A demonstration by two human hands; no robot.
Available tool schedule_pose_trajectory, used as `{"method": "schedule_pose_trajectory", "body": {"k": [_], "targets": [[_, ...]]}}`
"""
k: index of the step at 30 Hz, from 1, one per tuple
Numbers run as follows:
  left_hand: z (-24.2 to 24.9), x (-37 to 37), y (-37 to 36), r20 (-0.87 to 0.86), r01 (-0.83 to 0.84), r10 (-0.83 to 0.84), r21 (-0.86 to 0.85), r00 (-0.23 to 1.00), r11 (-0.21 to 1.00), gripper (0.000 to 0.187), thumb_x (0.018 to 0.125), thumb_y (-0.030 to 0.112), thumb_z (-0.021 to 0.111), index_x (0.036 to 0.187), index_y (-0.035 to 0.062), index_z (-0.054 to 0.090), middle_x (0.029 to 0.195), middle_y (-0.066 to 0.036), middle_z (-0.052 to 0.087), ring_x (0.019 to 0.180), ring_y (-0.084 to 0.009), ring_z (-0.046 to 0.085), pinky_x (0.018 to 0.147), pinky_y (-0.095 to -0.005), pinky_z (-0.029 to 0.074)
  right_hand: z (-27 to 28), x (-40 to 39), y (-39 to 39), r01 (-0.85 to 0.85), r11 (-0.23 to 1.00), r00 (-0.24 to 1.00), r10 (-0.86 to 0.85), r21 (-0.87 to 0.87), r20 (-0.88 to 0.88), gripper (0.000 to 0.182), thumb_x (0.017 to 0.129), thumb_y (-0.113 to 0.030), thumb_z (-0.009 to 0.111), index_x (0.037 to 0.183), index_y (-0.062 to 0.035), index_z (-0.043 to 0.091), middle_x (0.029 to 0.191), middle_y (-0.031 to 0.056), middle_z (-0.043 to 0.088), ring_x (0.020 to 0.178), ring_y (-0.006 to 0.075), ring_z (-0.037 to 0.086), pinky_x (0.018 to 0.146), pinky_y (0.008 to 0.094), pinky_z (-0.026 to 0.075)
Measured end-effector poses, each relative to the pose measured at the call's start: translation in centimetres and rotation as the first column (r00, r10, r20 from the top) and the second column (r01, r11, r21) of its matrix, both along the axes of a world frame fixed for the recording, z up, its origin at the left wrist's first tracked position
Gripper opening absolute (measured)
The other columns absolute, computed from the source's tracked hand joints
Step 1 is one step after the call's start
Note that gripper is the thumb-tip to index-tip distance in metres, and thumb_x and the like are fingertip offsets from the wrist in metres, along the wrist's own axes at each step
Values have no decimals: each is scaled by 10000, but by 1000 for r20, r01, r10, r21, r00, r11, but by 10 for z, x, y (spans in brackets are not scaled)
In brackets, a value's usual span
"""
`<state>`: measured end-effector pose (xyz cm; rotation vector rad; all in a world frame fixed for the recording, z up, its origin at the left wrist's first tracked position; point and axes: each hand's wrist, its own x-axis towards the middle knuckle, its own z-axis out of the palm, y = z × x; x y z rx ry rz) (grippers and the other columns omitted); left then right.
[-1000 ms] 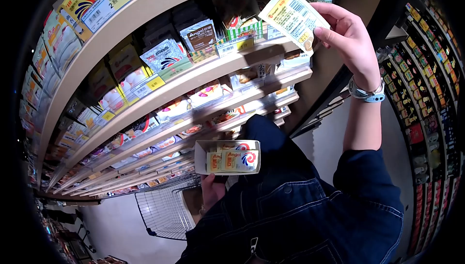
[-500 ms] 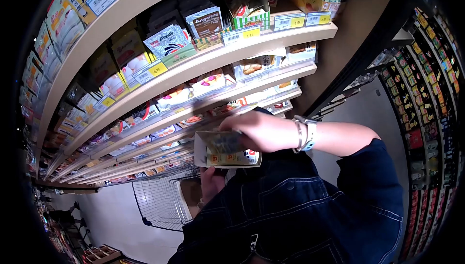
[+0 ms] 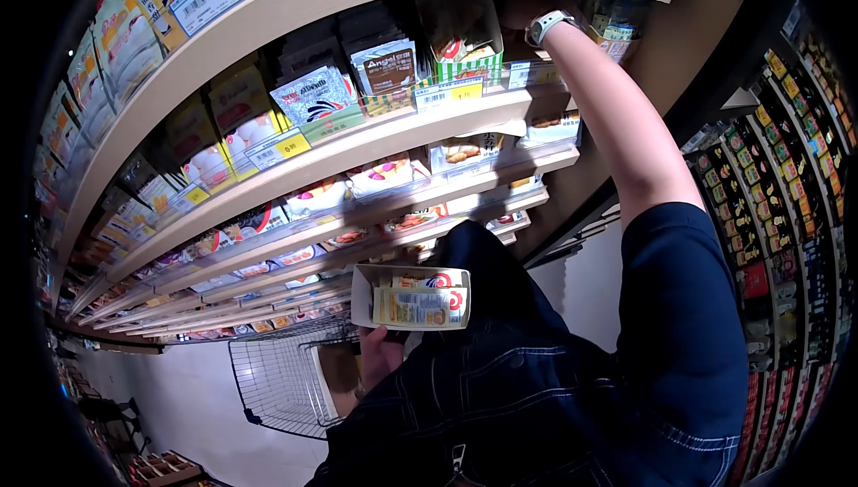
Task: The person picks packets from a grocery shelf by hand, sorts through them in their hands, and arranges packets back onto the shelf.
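Note:
My left hand (image 3: 379, 353) grips an open-topped white cardboard box (image 3: 361, 298) from below, in front of my body. Several printed sachets (image 3: 420, 306) lie inside it. My right hand (image 3: 529, 10) reaches deep into the upper shelf (image 3: 465, 98), past the price tags. Its fingers are lost in shadow, so what they touch is hidden. Just left of that hand stands a green-and-white striped box (image 3: 469, 65) with packets in it. Brown Angel sachets (image 3: 386, 67) and silver sachets (image 3: 313, 92) fill the places farther left.
Lower shelves with packaged goods curve away to the left. A wire shopping cart (image 3: 281, 380) with a brown carton (image 3: 340, 378) in it stands below. A brown shelf end panel (image 3: 585, 165) rises beside my right arm. Another stocked rack (image 3: 769, 219) is at the far right.
My right hand has left the sachet box and moved up and away into the upper shelf. The sachets in the box now show uncovered. My left hand still holds the box, slightly lower left.

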<state>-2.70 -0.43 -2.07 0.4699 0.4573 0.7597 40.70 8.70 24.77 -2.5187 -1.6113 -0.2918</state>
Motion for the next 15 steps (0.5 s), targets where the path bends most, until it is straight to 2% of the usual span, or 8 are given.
{"method": "schedule_pose_trajectory", "body": {"k": [1, 5, 8, 10, 14, 15], "targets": [[2, 2, -1, 3, -13, 13, -1, 1000, 1000, 570, 737, 54, 512, 1268, 85, 306, 1213, -136, 432, 1109, -287, 456, 917, -438, 403, -33, 37, 26, -170, 970, 964, 128, 172, 231, 325, 792, -211, 474, 1067, -67, 571, 1105, 177, 547, 1021, 287, 527, 873, 374, 406], [-1, 3, 1, -22, 13, -10, 114, 1000, 993, 525, 759, 146, 501, 1252, 64, 341, 1210, -116, 446, 1115, -258, 441, 927, -409, 366, -32, 47, 36, -63, 994, 987, 50, 85, 152, 311, 796, -197, 479, 1059, -55, 568, 1043, 169, 567, 938, 267, 552, 785, 356, 429], [-4, 1, 3, 57, -4, 2, 38, 998, 999, 538, 754, 64, 515, 1253, 87, 317, 1207, -137, 435, 1092, -287, 471, 914, -447, 410, -29, 51, 32, -1, 992, 991, -16, 128, 133, 301, 799, -185, 482, 1054, -46, 565, 997, 163, 582, 876, 251, 571, 720, 342, 446], [-3, -1, 2, 20, -30, 29, 47, 999, 998, 539, 753, 66, 517, 1253, 86, 316, 1205, -136, 436, 1091, -286, 472, 914, -447, 411, -24, 48, 22, 32, 987, 993, -49, 157, 106, 295, 801, -178, 485, 1050, -41, 563, 966, 158, 592, 835, 241, 584, 676, 332, 457], [4, 1, 0, 12, -44, 43, 59, 999, 997, 540, 750, 66, 513, 1251, 77, 313, 1198, -137, 439, 1090, -284, 472, 911, -441, 416, -8, 30, -28, 95, 980, 995, -86, 174, -59, 282, 805, -163, 489, 1043, -29, 559, 904, 150, 612, 752, 221, 609, 588, 313, 480], [4, 2, 0, 21, -55, 54, 58, 998, 997, 539, 750, 66, 513, 1251, 75, 314, 1195, -137, 441, 1090, -283, 473, 910, -439, 417, -6, 36, -40, 107, 984, 994, -102, 146, -38, 266, 805, -132, 497, 1036, -11, 551, 832, 132, 631, 652, 186, 629, 478, 285, 497]]}}
